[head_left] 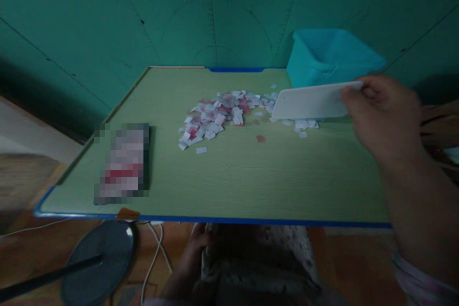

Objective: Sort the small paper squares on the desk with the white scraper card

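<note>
My right hand [382, 114] is closed on the right end of a flat white plastic scraper [308, 103], held on its long edge on the green table [233, 177]. The scraper stands at the right end of a heap of small white and pink paper scraps [218, 117]. A few scraps lie just below its edge. My left hand [195, 248] rests below the table's front edge on my lap, against patterned cloth; its fingers are dim and partly hidden.
A teal plastic bin [330, 55] stands at the table's far right corner. A blurred-out flat rectangle [124, 162] lies at the near left. On the floor at lower left are a round dark stand base [98, 260] and a white cable [156, 253].
</note>
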Action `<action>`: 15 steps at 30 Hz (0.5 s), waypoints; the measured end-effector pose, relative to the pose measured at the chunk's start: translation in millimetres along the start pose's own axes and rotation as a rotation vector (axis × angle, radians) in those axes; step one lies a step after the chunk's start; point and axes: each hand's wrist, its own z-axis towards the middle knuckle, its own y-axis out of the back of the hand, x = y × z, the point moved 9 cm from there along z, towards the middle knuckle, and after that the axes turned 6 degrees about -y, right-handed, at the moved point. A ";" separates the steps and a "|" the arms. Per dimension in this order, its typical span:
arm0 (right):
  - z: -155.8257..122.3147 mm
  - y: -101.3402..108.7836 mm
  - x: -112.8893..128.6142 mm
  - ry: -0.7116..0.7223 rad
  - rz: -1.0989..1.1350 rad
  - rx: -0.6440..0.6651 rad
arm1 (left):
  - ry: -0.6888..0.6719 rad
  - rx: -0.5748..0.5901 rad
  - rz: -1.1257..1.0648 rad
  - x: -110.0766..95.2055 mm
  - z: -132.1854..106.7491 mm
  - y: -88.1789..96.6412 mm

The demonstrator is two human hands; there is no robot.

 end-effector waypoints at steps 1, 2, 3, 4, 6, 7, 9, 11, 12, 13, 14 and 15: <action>0.0 -0.8 0.0 0.004 -0.009 0.008 | 0.002 -0.001 0.006 -0.8 -0.9 -1.6; 0.2 -1.3 -0.4 0.007 -0.014 0.011 | 0.004 -0.015 0.023 -2.1 -2.0 -2.1; 0.4 -0.8 -1.2 0.007 -0.014 0.003 | 0.001 -0.038 0.043 -3.9 -3.2 -2.0; 0.6 0.0 -2.1 0.007 -0.006 -0.010 | -0.006 -0.063 0.062 -6.3 -4.6 -1.7; 0.4 0.4 -3.2 0.006 0.022 -0.027 | -0.020 -0.102 0.088 -10.1 -7.0 -1.2; 0.0 -0.6 -3.1 0.006 0.039 -0.021 | -0.022 -0.105 0.088 -10.8 -7.5 -1.4; -1.6 -4.5 -1.3 0.005 0.068 0.012 | -0.014 -0.089 0.066 -8.9 -6.6 -1.5; -3.7 -8.7 2.0 0.005 0.102 0.056 | 0.000 -0.075 0.042 -4.9 -4.5 1.1; -4.5 -10.3 3.5 0.004 0.132 0.077 | 0.003 -0.080 0.038 -3.3 -3.7 3.4; -5.0 -11.4 4.5 0.002 0.167 0.096 | 0.004 -0.084 0.039 -2.2 -3.4 5.2; -5.1 -11.9 4.8 -0.002 0.198 0.106 | 0.009 -0.086 0.043 -1.4 -3.7 5.8; -4.9 -11.5 4.4 -0.005 0.216 0.104 | 0.018 -0.081 0.046 -0.7 -4.6 4.9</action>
